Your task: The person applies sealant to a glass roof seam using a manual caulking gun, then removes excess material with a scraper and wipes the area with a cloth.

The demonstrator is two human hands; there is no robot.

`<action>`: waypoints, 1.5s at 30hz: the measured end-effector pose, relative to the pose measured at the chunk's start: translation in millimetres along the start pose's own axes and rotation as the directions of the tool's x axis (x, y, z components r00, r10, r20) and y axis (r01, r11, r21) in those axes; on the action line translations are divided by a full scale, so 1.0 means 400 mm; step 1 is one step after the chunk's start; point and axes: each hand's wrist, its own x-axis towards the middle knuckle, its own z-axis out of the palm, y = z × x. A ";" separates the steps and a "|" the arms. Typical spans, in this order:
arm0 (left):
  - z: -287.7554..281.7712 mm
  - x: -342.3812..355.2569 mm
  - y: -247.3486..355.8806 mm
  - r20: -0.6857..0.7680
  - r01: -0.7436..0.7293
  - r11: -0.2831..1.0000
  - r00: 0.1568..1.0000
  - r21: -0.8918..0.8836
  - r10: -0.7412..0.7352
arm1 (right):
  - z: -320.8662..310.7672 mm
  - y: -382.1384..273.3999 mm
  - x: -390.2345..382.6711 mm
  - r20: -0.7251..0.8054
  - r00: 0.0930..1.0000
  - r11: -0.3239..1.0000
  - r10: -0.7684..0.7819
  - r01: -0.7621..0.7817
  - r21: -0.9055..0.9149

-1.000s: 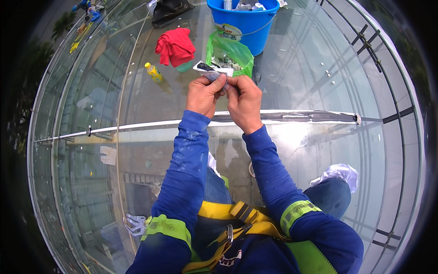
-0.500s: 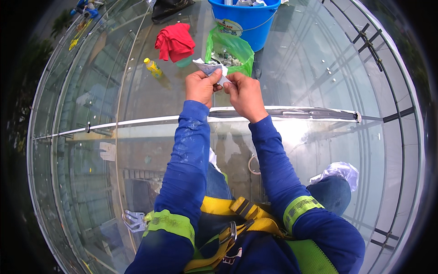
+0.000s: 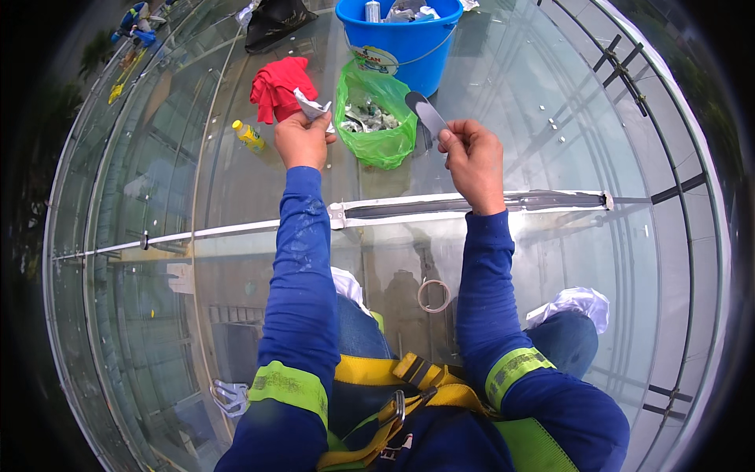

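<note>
A crumpled white paper (image 3: pixel 309 104) is pinched in my left hand (image 3: pixel 300 141), which is raised in front of the red cloth (image 3: pixel 279 85) and beside a yellow bottle (image 3: pixel 248 135). My right hand (image 3: pixel 474 165) grips a flat grey blade with a rounded end (image 3: pixel 423 112), held upward and angled left. Between my hands sits an open green plastic bag (image 3: pixel 377 147) with scraps inside. Below them a dark sealed joint with white masking edges (image 3: pixel 472 202) runs across the glass surface (image 3: pixel 558 267).
A blue bucket (image 3: pixel 417 51) holding tubes and scraps stands behind the bag, beside a black bag (image 3: pixel 275 23). A tape ring (image 3: pixel 433 296) lies near my knees. Metal bars (image 3: pixel 692 185) run along the right. A co-worker (image 3: pixel 130 22) is at the far upper left.
My hands have moved apart from their joined position. The paper came away with my left hand, and the grey blade is now exposed in my right hand.
</note>
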 end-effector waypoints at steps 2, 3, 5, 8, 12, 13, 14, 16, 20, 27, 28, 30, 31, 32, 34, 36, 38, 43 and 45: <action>0.047 0.091 0.016 0.145 -0.215 0.939 0.973 0.269 0.181 | -0.030 -0.019 0.073 -0.123 0.992 0.999 -0.013 0.019 0.043; 0.080 0.132 0.024 0.155 -0.233 0.938 0.968 0.257 0.198 | -0.043 -0.030 0.117 -0.203 0.979 0.994 -0.036 0.056 0.092; 0.151 0.197 0.036 0.253 -0.231 0.670 0.965 0.705 0.067 | -0.068 -0.031 0.204 -0.291 0.955 0.987 -0.058 0.100 0.130; 0.246 0.246 0.071 0.263 -0.275 0.519 0.960 0.809 0.099 | -0.107 0.000 0.326 -0.413 0.911 0.955 -0.027 0.146 0.259; 0.349 0.349 0.127 0.319 -0.481 0.660 0.877 0.576 0.360 | -0.032 0.223 0.411 -0.428 0.884 0.956 0.187 -0.063 0.288; 0.386 0.383 0.138 0.362 -0.548 0.678 0.835 0.490 0.414 | -0.005 0.315 0.426 -0.418 0.874 0.957 0.249 -0.155 0.246; 0.421 0.414 0.143 0.371 -0.556 0.673 0.830 0.487 0.417 | 0.021 0.410 0.432 -0.432 0.858 0.960 0.277 -0.232 0.155; 0.537 0.456 0.140 0.397 -0.607 0.619 0.794 0.498 0.460 | 0.025 0.633 0.420 -0.500 0.820 0.930 0.279 -0.361 -0.073; 0.614 0.589 0.081 0.433 -0.629 0.540 0.777 0.560 0.456 | 0.111 0.867 0.366 -0.452 0.815 0.857 0.363 -0.483 -0.182; 0.739 0.819 0.005 0.424 -0.532 0.538 0.847 0.654 0.322 | 0.179 0.933 0.325 -0.342 0.901 0.858 0.267 -0.383 -0.342; 0.782 0.835 0.006 0.482 -0.594 0.466 0.804 0.655 0.348 | 0.167 0.934 0.331 -0.339 0.913 0.850 0.228 -0.356 -0.388; 0.867 0.873 0.007 0.538 -0.657 0.394 0.754 0.643 0.377 | 0.159 0.956 0.337 -0.346 0.923 0.827 0.168 -0.323 -0.460; 0.894 0.893 -0.007 0.626 -0.754 0.266 0.650 0.600 0.431 | 0.165 0.945 0.339 -0.349 0.921 0.825 0.172 -0.328 -0.460; 0.922 0.905 -0.021 0.707 -0.832 0.134 0.533 0.538 0.465 | 0.168 0.937 0.340 -0.325 0.922 0.818 0.210 -0.348 -0.458; 0.981 0.932 -0.021 0.747 -0.823 -0.007 0.512 0.568 0.425 | 0.167 0.931 0.349 -0.308 0.919 0.795 0.246 -0.373 -0.478; 1.007 0.957 -0.032 0.785 -0.757 -0.261 0.491 0.599 0.378 | 0.176 0.923 0.358 -0.306 0.922 0.793 0.238 -0.366 -0.486; 1.025 0.955 -0.025 0.781 -0.712 -0.324 0.546 0.623 0.302 | 0.171 0.939 0.359 -0.315 0.925 0.787 0.213 -0.353 -0.506; 0.972 0.984 0.017 0.737 -0.679 -0.287 0.630 0.676 0.247 | 0.175 0.942 0.359 -0.327 0.925 0.813 0.194 -0.338 -0.474; 0.935 1.011 0.020 0.611 -0.715 -0.030 0.573 0.698 0.547 | 0.190 0.931 0.366 -0.310 0.932 0.823 0.186 -0.320 -0.469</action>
